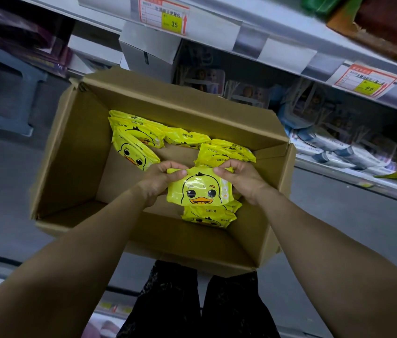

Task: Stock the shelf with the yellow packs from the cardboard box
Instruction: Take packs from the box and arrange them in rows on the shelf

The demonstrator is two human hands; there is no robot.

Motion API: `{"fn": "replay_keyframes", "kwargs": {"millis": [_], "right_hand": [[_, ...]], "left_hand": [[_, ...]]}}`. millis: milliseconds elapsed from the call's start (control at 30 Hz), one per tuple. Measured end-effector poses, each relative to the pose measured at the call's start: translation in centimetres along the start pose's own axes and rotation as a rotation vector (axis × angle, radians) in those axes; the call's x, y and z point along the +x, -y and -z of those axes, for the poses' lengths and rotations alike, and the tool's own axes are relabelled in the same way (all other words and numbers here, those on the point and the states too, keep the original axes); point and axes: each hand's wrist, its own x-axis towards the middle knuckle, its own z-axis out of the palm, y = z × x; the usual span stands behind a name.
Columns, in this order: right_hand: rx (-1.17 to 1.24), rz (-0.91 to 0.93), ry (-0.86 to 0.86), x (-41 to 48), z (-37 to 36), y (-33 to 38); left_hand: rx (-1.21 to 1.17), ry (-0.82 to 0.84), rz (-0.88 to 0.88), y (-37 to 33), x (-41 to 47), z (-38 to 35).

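An open cardboard box (75, 152) sits on the floor below me, with several yellow duck-face packs inside. Both hands are down in the box around one yellow pack (198, 189) that faces up. My left hand (159, 180) pinches its upper left edge and my right hand (240, 179) pinches its upper right edge. More yellow packs lie under it (208, 217), at the back left (135, 137) and at the back right (226, 152). The left half of the box floor is bare.
Store shelves (287, 45) with price tags (163, 15) run across the top and right. The lower shelf (338, 142) on the right holds packaged goods. A grey plastic stool (5, 93) stands at the left. My dark trouser legs (192, 306) are below the box.
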Motion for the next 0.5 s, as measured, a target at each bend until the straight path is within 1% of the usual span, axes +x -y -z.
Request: {"fn": "replay_keyframes", "kwargs": {"millis": [167, 267, 367, 433, 500], "right_hand": [[-0.016, 0.008, 0.025, 0.5, 0.4, 0.4], [-0.144, -0.004, 0.022, 0.7, 0.5, 0.8], [-0.241, -0.071, 0.152, 0.4, 0.9, 1.2], [-0.410, -0.072, 0.255, -0.4, 1.0, 1.9], [-0.563, -0.067, 0.319, -1.0, 0.9, 2.5]], "left_hand": [[-0.099, 0.014, 0.089, 0.0, 0.2, 0.2], [-0.121, 0.069, 0.109, 0.0, 0.4, 0.3], [-0.051, 0.140, 0.099, -0.3, 0.5, 0.2], [0.012, 0.192, 0.094, -0.8, 0.3, -0.1], [0.049, 0.232, 0.082, -1.4, 0.2, -0.7]]}}
